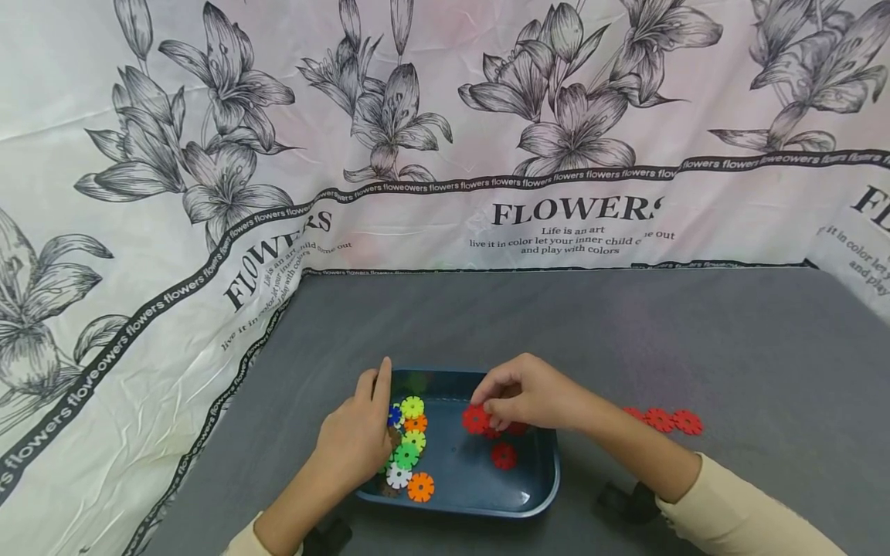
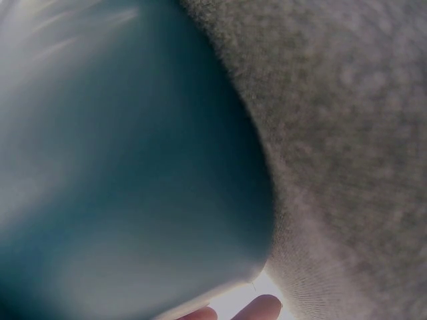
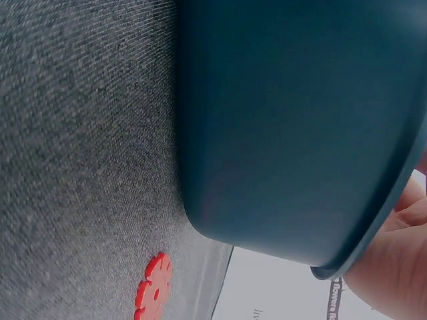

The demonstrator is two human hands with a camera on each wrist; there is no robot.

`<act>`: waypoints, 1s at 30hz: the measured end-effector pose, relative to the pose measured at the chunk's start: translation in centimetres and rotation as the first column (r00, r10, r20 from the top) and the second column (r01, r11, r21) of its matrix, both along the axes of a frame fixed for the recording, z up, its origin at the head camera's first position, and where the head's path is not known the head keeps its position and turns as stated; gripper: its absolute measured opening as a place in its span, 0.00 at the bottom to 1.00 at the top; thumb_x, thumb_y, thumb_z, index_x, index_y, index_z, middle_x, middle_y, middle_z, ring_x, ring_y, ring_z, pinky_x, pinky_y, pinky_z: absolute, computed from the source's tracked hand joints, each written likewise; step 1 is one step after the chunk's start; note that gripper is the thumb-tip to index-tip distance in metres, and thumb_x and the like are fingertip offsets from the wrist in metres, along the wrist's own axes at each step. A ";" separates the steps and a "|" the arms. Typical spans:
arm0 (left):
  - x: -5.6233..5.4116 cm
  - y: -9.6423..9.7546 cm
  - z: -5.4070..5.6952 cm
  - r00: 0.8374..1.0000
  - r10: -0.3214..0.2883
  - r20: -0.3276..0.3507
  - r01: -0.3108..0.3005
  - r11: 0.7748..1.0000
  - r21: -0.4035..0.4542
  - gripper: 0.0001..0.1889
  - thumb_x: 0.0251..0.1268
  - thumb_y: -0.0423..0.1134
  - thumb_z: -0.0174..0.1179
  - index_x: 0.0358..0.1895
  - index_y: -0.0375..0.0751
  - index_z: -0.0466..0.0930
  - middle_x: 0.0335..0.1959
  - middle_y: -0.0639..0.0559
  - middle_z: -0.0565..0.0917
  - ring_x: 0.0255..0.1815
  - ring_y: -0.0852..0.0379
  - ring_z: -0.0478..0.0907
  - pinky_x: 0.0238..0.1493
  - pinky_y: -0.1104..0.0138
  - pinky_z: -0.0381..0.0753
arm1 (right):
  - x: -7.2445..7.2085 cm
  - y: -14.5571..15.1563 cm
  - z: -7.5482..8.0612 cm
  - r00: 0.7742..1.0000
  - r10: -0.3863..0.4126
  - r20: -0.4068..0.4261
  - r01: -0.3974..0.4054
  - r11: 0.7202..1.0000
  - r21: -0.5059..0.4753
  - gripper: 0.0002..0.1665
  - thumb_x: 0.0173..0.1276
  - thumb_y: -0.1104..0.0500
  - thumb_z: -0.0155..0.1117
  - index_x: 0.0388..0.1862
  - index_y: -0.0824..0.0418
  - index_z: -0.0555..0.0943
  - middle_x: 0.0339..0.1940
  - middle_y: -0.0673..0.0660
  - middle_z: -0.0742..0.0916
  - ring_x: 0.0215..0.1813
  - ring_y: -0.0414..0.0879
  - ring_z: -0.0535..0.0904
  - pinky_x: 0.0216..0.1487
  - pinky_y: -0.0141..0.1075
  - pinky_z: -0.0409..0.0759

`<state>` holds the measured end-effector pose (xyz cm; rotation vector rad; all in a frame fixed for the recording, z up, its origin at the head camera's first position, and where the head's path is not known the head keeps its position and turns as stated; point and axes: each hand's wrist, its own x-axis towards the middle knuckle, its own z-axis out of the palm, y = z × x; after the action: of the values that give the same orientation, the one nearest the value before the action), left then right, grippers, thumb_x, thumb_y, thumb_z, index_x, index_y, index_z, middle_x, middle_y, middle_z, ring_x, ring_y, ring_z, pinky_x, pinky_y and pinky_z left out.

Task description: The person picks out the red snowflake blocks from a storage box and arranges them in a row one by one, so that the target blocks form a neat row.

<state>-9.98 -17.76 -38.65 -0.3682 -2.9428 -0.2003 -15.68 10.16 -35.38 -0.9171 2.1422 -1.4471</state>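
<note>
A dark blue tray [image 1: 514, 483] stands in front of me on the grey cloth. Over its left rim lies my left hand [image 1: 356, 442], index finger straight and pointing away; the thumb is hidden. Beside it, toothed plastic discs in yellow, orange [image 1: 420, 487], green [image 1: 406, 455], white [image 1: 399, 476] and blue sit in the tray's left part. My right hand [image 1: 538, 394] reaches over the right side and pinches a red toothed disc [image 1: 476, 418] between thumb and fingers. Another red disc [image 1: 504, 455] lies just below, with more red ones partly hidden under the hand.
Right of the tray, a row of red discs [image 1: 659, 420] lies on the grey cloth [image 1: 765, 347], partly covered by my right forearm. A white curtain [image 1: 417, 224] with printed flowers hangs along the back and left.
</note>
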 end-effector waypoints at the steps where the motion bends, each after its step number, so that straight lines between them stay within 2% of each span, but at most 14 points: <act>1: 0.0 0.0 0.0 1.000 0.000 0.001 0.000 1.000 0.002 0.46 0.56 0.33 0.69 0.78 0.32 0.54 0.65 0.35 0.70 0.20 0.58 0.67 0.15 0.69 0.66 | 0.0 0.1 0.0 1.000 -0.001 0.005 0.001 1.000 -0.002 0.09 0.66 0.71 0.64 0.43 0.69 0.87 0.34 0.55 0.89 0.30 0.47 0.86 0.37 0.37 0.85; 8: -0.1 0.1 0.1 1.000 0.000 0.007 0.000 1.000 0.007 0.47 0.55 0.33 0.69 0.78 0.32 0.54 0.66 0.36 0.70 0.20 0.58 0.67 0.14 0.68 0.65 | 0.0 1.0 0.3 0.996 -0.038 0.078 0.039 0.999 -0.003 0.09 0.67 0.70 0.64 0.44 0.68 0.87 0.34 0.58 0.88 0.34 0.52 0.87 0.38 0.41 0.85; 20: -0.1 0.1 0.2 0.999 0.007 0.035 -0.008 1.000 0.021 0.47 0.55 0.33 0.70 0.78 0.33 0.54 0.66 0.36 0.69 0.20 0.59 0.67 0.14 0.68 0.67 | 0.0 2.8 1.1 0.986 -0.101 0.135 0.099 0.995 0.021 0.10 0.67 0.69 0.64 0.45 0.69 0.87 0.32 0.59 0.88 0.34 0.54 0.86 0.40 0.43 0.85; 30: -0.3 0.0 0.1 0.999 0.008 0.045 -0.009 1.000 0.021 0.46 0.56 0.33 0.68 0.78 0.33 0.54 0.66 0.36 0.70 0.20 0.59 0.67 0.15 0.68 0.67 | 0.0 4.7 1.4 0.980 -0.149 0.135 0.144 0.989 0.046 0.10 0.67 0.66 0.66 0.45 0.67 0.87 0.33 0.59 0.88 0.35 0.54 0.86 0.40 0.43 0.85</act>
<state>-10.25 -17.75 -38.50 -0.3533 -2.9832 -0.2423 -15.64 14.90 -33.97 -0.6385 2.1629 -1.4897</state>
